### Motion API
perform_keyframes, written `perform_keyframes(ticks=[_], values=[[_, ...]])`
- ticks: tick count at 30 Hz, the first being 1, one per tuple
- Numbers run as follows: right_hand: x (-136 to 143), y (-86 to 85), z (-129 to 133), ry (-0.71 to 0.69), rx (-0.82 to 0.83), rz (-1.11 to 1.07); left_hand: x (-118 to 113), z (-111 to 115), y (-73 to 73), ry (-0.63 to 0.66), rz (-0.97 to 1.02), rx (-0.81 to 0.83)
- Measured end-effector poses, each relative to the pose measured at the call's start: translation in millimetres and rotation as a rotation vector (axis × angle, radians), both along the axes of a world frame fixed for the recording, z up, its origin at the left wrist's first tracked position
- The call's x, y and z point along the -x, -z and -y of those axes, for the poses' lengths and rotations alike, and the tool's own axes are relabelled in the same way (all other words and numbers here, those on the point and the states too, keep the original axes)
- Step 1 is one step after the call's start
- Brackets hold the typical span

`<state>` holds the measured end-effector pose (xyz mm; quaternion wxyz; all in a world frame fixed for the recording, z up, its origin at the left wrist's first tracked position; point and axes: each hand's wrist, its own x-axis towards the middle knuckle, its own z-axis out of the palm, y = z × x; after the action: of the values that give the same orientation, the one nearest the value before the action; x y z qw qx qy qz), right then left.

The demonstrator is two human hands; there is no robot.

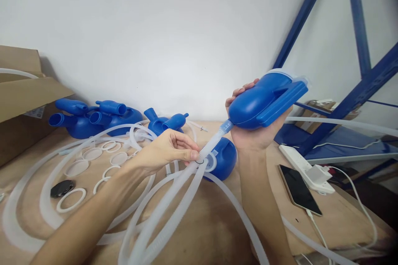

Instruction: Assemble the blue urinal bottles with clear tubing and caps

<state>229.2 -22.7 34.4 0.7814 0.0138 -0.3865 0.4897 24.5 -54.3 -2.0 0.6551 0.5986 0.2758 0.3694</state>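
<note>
loose white rings (93, 165), spare blue vessels (93, 118), phone (299, 190) around both busy hands

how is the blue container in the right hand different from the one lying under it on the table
The held container is lifted clear of the table in the right hand; the lying container rests on the wood. The held one has a ribbed hose joined to its spout, pinched by the left hand; the lying one shows only a white ring at its opening. Both are the same blue plastic.
</note>
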Motion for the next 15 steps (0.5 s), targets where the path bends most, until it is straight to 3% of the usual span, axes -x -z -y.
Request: perform_keyframes(ticks=[3, 10, 15], values=[[-3.4, -0.9, -2.1, -0.058, 0.015, -0.019, 7.7, -0.5, -1.4, 0.099, 0.004, 0.018], [-1.9, 1.6, -4.6, -0.096, -0.017, 0.008, 7.9, -0.8, -2.8, 0.052, -0.004, 0.08], [5.3, 3.9, -2.4, -0.121, -0.07, 0.017, 7.7, -3.9, -0.3, 0.087, -0.04, 0.152]])
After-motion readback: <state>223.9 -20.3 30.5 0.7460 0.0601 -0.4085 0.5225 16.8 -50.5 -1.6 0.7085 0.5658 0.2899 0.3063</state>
